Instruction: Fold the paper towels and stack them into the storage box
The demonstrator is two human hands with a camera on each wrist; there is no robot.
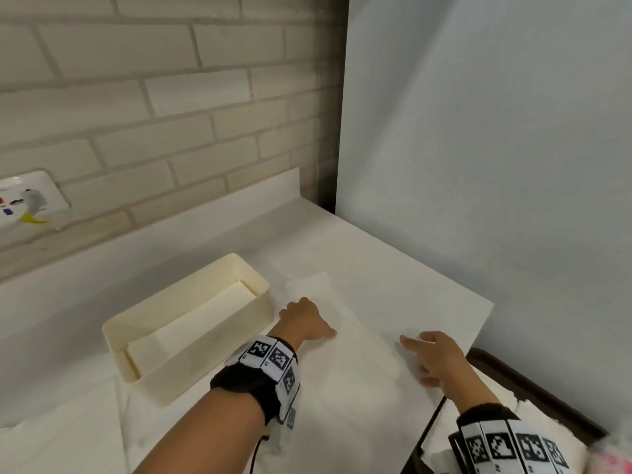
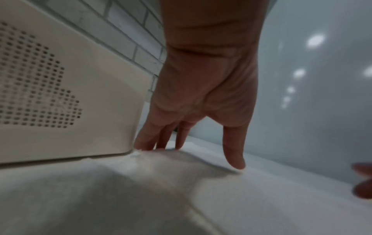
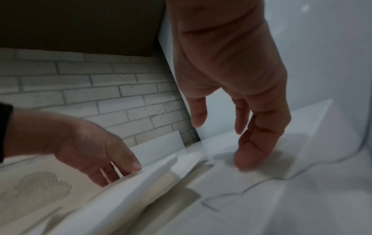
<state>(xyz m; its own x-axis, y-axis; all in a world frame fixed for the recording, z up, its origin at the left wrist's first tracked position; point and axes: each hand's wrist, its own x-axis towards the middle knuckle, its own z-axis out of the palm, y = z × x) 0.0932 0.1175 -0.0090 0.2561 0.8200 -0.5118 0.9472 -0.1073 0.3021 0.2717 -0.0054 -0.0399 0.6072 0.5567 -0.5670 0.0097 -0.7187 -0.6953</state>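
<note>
hands on paper towel, storage box seemingly unlabelled

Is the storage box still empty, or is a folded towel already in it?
Not empty. The cream storage box stands open-topped, and a folded paper towel lies flat along its bottom. How many layers it holds cannot be told.

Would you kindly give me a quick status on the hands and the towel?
Both hands open: left hand and right hand flat on paper towel. Storage box alongside, folded towel inside. Nothing in the way.
</note>
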